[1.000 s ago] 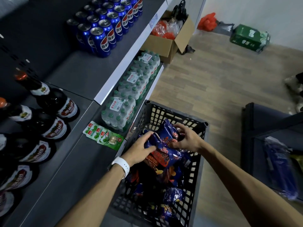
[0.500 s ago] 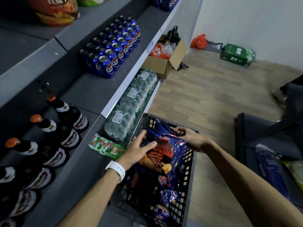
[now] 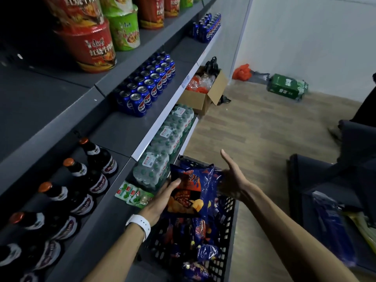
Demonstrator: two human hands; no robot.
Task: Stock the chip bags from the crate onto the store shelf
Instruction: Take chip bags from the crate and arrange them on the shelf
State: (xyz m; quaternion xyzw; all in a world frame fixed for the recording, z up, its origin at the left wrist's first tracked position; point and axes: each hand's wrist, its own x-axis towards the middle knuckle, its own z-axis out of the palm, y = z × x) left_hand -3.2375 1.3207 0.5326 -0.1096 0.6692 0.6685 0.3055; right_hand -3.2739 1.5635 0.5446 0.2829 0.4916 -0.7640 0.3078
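A blue chip bag point(image 3: 193, 186) is held up above the black crate point(image 3: 231, 218), which stands on the floor against the store shelf point(image 3: 122, 131). My left hand point(image 3: 162, 197), with a white wristband, grips the bag's lower left side. On the bag's right edge is my right hand point(image 3: 234, 179), its fingers spread against the bag and the thumb pointing up, clear of it. More blue chip bags point(image 3: 203, 251) lie in the crate below.
Dark bottles point(image 3: 85, 180) fill the left of the shelf, and blue cans point(image 3: 146, 88) stand on the level above. Water-bottle packs point(image 3: 168, 143) and green packets point(image 3: 132, 194) sit low down beside the crate. Noodle cups point(image 3: 91, 41) are on top. A cardboard box point(image 3: 203, 94) stands on the floor.
The bag has risen out of the crate. My right hand has let go of its top and spread open. The camera has tilted up, showing higher shelves.
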